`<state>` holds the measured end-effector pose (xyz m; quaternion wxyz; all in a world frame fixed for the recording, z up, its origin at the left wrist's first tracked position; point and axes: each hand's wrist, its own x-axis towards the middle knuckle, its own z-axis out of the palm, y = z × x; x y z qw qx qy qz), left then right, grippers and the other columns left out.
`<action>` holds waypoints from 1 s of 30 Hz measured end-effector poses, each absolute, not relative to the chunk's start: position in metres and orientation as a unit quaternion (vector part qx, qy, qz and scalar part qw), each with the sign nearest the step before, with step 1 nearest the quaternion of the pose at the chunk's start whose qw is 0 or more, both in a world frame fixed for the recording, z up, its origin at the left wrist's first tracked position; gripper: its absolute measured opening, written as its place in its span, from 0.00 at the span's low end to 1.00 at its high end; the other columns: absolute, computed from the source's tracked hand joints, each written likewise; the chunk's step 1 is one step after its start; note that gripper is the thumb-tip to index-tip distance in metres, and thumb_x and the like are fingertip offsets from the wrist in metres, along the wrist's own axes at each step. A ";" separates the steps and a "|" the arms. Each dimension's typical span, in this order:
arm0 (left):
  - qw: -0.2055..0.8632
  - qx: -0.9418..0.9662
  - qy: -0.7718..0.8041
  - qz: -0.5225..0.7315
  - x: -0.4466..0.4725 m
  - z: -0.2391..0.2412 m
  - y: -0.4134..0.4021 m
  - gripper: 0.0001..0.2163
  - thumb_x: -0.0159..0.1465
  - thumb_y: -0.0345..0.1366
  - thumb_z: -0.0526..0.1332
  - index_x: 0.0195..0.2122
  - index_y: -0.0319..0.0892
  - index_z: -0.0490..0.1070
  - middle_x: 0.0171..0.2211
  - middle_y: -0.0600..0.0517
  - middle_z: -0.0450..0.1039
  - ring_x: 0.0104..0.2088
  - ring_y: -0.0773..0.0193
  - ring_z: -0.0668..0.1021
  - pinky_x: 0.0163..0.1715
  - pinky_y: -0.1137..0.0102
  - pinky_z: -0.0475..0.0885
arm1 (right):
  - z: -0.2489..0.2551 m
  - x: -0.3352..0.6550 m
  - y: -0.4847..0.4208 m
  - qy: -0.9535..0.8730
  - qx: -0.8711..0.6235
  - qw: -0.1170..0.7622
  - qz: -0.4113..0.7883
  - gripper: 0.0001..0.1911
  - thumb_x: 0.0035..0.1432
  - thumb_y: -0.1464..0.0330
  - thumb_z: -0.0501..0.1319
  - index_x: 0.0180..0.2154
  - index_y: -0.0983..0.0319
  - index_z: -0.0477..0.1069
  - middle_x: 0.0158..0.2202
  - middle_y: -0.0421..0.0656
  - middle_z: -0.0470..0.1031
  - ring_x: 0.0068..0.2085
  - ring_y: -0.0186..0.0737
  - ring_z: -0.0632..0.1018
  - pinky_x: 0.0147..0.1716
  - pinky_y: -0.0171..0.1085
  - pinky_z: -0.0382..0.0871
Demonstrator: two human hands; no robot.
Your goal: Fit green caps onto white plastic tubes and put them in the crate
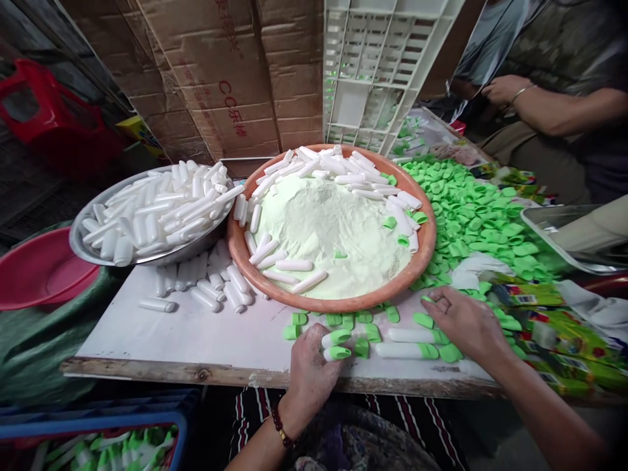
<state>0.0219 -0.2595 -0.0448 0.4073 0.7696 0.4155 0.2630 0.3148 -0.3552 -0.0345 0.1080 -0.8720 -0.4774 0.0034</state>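
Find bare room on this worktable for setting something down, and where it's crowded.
Free: the white tabletop at front left, bordered by loose white tubes behind, the wooden edge in front and the left hand to its right. Crowded: between that and the right hand, with green caps and capped tubes; right of the terracotta-coloured basin, with heaped caps and packets.
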 end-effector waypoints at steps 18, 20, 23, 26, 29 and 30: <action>0.380 0.789 0.412 0.251 0.023 -0.041 -0.260 0.08 0.58 0.35 0.64 0.26 0.42 0.64 0.25 0.54 0.69 0.28 0.63 0.72 0.27 0.70 0.60 | -0.001 0.213 -0.359 0.038 -0.549 0.657 0.515 0.08 0.43 0.72 0.71 0.29 0.61 0.75 0.29 0.39 0.73 0.29 0.33 0.76 0.33 0.29 0.78; 0.378 0.792 0.414 0.243 0.022 -0.041 -0.261 0.07 0.57 0.35 0.64 0.27 0.42 0.65 0.26 0.54 0.70 0.29 0.62 0.72 0.28 0.70 0.61 | -0.002 0.204 -0.361 -0.031 -0.565 0.641 0.519 0.10 0.46 0.68 0.71 0.33 0.60 0.77 0.34 0.41 0.76 0.32 0.35 0.77 0.35 0.32 0.78; 0.374 0.796 0.413 0.236 0.021 -0.043 -0.261 0.08 0.56 0.36 0.66 0.29 0.43 0.66 0.27 0.53 0.71 0.28 0.62 0.72 0.28 0.69 0.61 | -0.002 0.190 -0.363 -0.142 -0.630 0.593 0.481 0.17 0.47 0.61 0.71 0.40 0.60 0.77 0.39 0.44 0.78 0.35 0.41 0.79 0.38 0.38 0.78; 0.377 0.793 0.414 0.240 0.021 -0.044 -0.261 0.09 0.56 0.37 0.67 0.29 0.43 0.65 0.27 0.53 0.71 0.28 0.62 0.72 0.27 0.70 0.61 | -0.002 0.179 -0.361 -0.242 -0.695 0.537 0.413 0.21 0.47 0.57 0.70 0.42 0.61 0.76 0.38 0.46 0.79 0.37 0.45 0.80 0.40 0.41 0.77; 0.382 0.790 0.408 0.251 0.020 -0.044 -0.261 0.10 0.57 0.38 0.66 0.29 0.43 0.65 0.28 0.52 0.72 0.29 0.61 0.73 0.27 0.69 0.62 | 0.002 0.173 -0.354 -0.395 -0.705 0.481 0.340 0.16 0.51 0.57 0.67 0.38 0.60 0.77 0.38 0.46 0.79 0.39 0.46 0.79 0.43 0.42 0.75; 0.384 0.791 0.405 0.252 0.020 -0.044 -0.261 0.10 0.57 0.39 0.66 0.29 0.43 0.65 0.27 0.52 0.72 0.29 0.61 0.73 0.27 0.70 0.62 | 0.005 0.172 -0.352 -0.447 -0.703 0.461 0.306 0.13 0.53 0.58 0.66 0.37 0.59 0.77 0.38 0.45 0.79 0.40 0.46 0.79 0.44 0.42 0.74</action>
